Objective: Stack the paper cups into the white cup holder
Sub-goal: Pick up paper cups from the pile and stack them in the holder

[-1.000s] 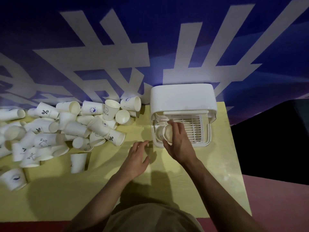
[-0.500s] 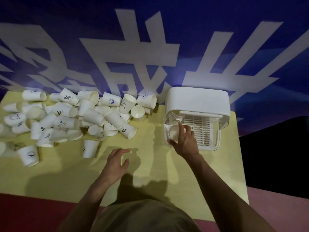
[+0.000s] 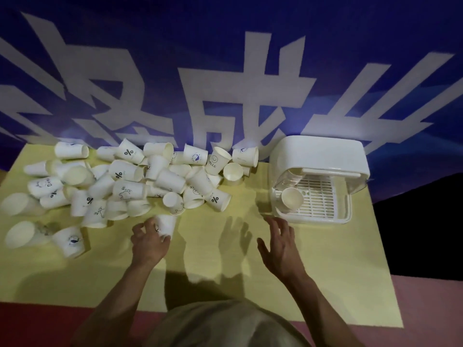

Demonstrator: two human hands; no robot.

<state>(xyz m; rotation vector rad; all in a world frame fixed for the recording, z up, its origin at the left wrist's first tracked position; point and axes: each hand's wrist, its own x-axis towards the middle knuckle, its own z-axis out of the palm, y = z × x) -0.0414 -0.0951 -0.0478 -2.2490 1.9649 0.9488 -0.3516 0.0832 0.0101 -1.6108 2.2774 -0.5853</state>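
Observation:
A heap of white paper cups (image 3: pixel 130 184) lies across the left half of the yellow table (image 3: pixel 225 284). My left hand (image 3: pixel 149 240) curls its fingers round one upside-down cup (image 3: pixel 165 222) at the heap's near edge. The white cup holder (image 3: pixel 318 176) stands at the table's back right, with a paper cup (image 3: pixel 290 197) resting in its left front corner on the slatted tray. My right hand (image 3: pixel 278 242) hovers with spread fingers just in front and left of the holder, holding nothing.
A blue wall with large white characters (image 3: pixel 238 83) rises right behind the table. Two cups (image 3: pixel 69 240) lie apart at the near left. The table's right edge (image 3: pixel 385 259) drops to a dark floor; a pinkish strip borders the near edge.
My right hand has let go of the cup in the holder and drawn back toward me. My left hand has reached left and taken hold of the upside-down cup.

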